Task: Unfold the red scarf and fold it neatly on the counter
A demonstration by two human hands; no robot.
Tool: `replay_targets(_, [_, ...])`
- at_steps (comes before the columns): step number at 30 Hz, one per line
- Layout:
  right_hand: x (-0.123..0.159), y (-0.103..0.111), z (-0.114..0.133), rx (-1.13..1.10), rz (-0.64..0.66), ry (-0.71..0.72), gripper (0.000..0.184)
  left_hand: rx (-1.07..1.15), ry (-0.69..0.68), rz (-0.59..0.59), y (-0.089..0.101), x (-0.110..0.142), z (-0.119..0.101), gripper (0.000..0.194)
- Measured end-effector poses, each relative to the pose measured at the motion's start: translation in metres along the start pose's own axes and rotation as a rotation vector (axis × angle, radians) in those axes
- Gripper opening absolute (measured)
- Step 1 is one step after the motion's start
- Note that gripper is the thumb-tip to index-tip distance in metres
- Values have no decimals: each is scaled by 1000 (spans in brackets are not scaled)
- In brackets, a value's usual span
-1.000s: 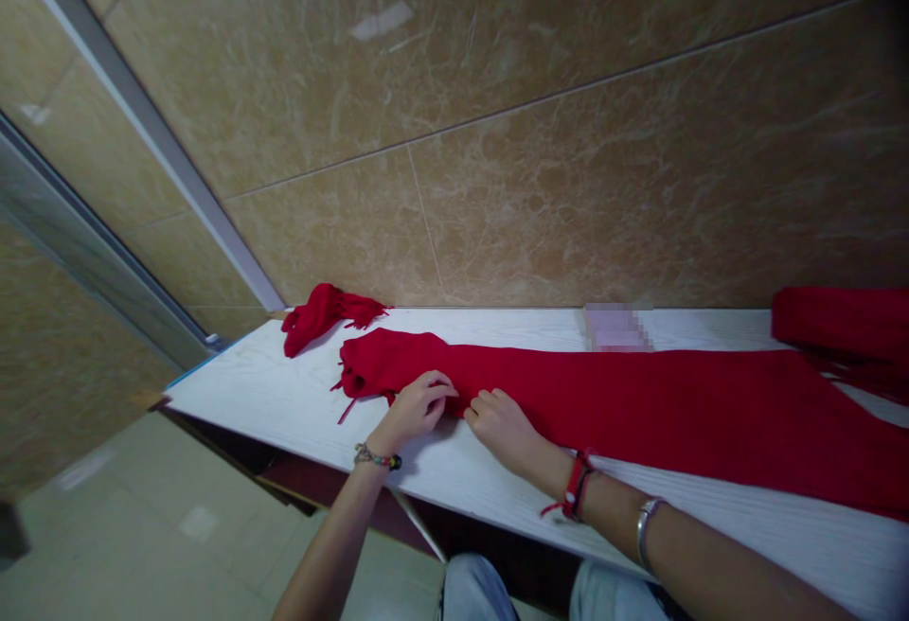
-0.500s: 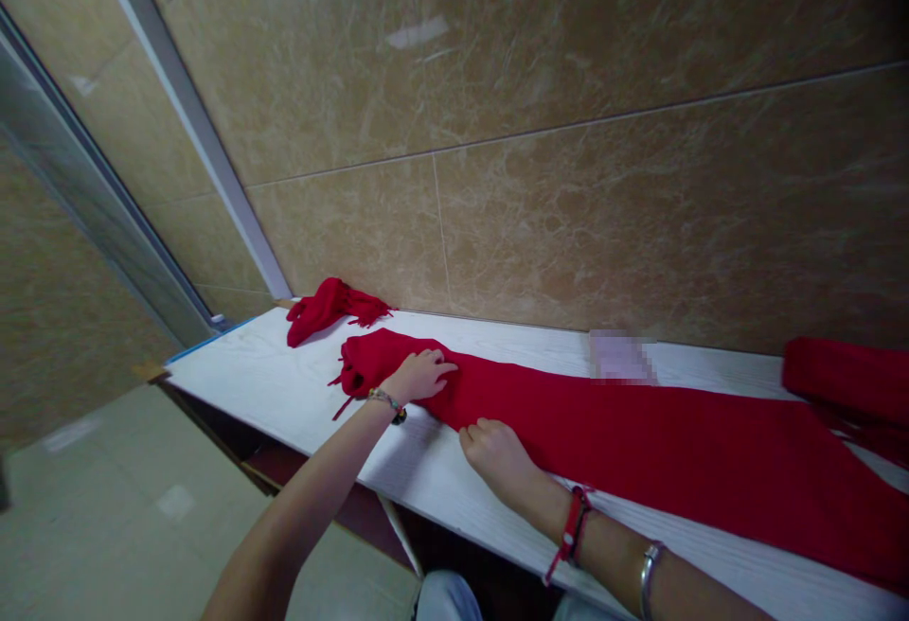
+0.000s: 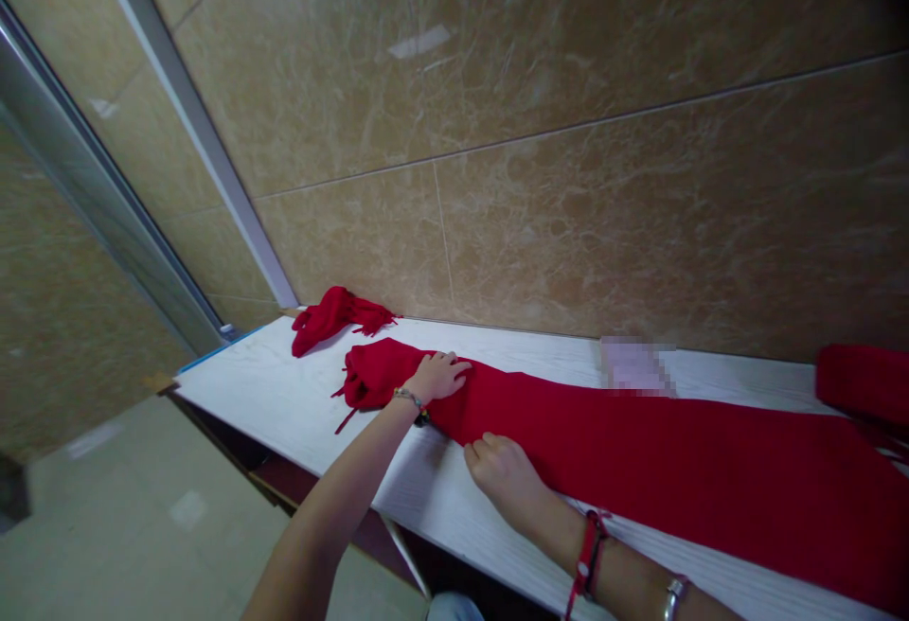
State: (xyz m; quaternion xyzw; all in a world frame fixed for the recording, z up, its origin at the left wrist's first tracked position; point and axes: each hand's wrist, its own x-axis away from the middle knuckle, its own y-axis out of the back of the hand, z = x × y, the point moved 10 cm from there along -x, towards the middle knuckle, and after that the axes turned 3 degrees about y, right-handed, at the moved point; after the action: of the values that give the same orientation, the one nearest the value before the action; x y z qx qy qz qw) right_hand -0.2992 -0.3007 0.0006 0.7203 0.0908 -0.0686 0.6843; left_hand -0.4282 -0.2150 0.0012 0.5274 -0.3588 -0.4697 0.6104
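A long red scarf [image 3: 639, 455] lies stretched along a white wooden table [image 3: 284, 394], its fringed left end bunched up. My left hand [image 3: 440, 376] lies flat on the scarf near that bunched end, fingers spread. My right hand [image 3: 497, 470] rests at the scarf's near edge with its fingers curled onto the cloth. A beaded bracelet is on my left wrist, and red cord bracelets and a silver bangle are on my right.
A second crumpled red scarf [image 3: 333, 316] lies at the table's far left by the marble wall. More red cloth [image 3: 863, 384] sits at the far right. A small blurred pale object [image 3: 635, 365] lies behind the scarf. Tiled floor is at lower left.
My left hand has gone from pinching the scarf's near edge to lying flat on top of it, further back. My right hand stays at the near edge. The view has shifted slightly.
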Motion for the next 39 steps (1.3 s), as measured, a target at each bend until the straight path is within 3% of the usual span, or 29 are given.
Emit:
replay_targets(3, [2,0,-1,-8,-4,-2,13,8,86,-42,3,-7,17,37])
replay_targets(5, [2,0,-2,-11,-17,-3,13,22,72,-78,9,-2,16,36])
replay_targets(7, [2,0,-2,-17,-28,-5,13,73,-78,-105,15,9,-2,33])
replay_targets(10, [0,-2,-2,-22,-21,-16,14,192,-408,-77,17,31,-44,28])
replay_targets(12, [-1,-2,-2,-22,-7,-18,14,209,-467,-49,13,35,-54,28])
replay_targets(14, [-1,-2,-1,-24,9,-16,15,159,-354,-52,8,25,-44,28])
replay_targets(18, [2,-1,-3,-31,22,-24,14,81,-39,-110,0,3,-1,34])
replay_targets(21, [4,1,-8,-68,13,-52,13,85,50,-171,-3,2,16,38])
replay_targets(24, [3,6,-23,-188,-29,-111,15,93,79,-218,-5,6,21,38])
replay_targets(29, [7,18,-77,-302,-163,-186,33,108,60,-238,-4,10,19,37])
replay_targets(34, [19,-19,-111,-293,123,-153,49,132,36,-213,-7,9,19,45])
replay_targets(39, [29,-33,-146,-177,162,-378,55,150,29,-203,-8,10,19,48])
